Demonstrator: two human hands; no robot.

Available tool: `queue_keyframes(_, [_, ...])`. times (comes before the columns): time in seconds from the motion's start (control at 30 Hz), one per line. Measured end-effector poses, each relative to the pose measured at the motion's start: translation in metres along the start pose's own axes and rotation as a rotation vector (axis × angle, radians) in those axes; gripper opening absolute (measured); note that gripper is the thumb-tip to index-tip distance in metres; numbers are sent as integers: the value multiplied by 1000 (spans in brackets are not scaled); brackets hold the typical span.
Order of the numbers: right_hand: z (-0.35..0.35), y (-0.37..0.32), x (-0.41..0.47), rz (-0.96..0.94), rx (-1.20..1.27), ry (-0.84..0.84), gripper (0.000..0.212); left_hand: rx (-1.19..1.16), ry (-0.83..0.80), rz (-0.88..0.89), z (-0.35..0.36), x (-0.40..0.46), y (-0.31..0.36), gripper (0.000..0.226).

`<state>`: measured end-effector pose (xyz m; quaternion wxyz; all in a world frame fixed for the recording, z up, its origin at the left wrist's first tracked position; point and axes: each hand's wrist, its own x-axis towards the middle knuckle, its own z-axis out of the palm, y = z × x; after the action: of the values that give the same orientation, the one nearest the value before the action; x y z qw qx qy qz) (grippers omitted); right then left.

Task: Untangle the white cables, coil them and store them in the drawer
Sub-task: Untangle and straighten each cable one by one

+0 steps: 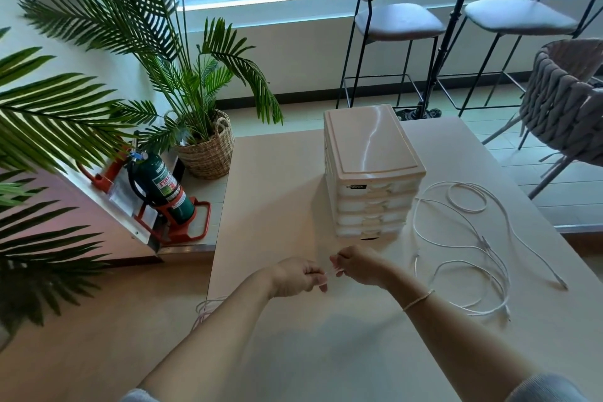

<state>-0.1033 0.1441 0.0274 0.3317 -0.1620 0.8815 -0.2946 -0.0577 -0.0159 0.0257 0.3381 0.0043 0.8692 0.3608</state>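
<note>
White cables lie in loose tangled loops on the beige table, to the right of a white plastic drawer unit whose drawers are all pushed in. My left hand and my right hand meet in front of the unit, and each pinches a short white cable piece stretched between them. Another cable loop hangs over the table's left edge, beside my left forearm.
A palm in a wicker basket and a green fire extinguisher stand on the floor to the left. Two bar stools and a woven chair stand behind and to the right of the table.
</note>
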Motion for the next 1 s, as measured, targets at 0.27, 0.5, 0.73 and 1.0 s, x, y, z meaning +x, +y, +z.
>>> queue_keyframes(0.27, [7,-9,-18,-91,-32,-99,33,-40,103,-7,-8,-6,-18,17])
queue_keyframes(0.5, [5,0,-15,-10,155,-265,32,-76,150,14,-6,-3,-13,17])
queue_keyframes(0.73, [-9,10,-1,-146,-95,-63,26,-58,28,47,-2,-10,-3,17])
queue_keyframes(1.0, [-2,13,-9,-23,128,-211,32,15,136,-11,-8,-9,-14,22])
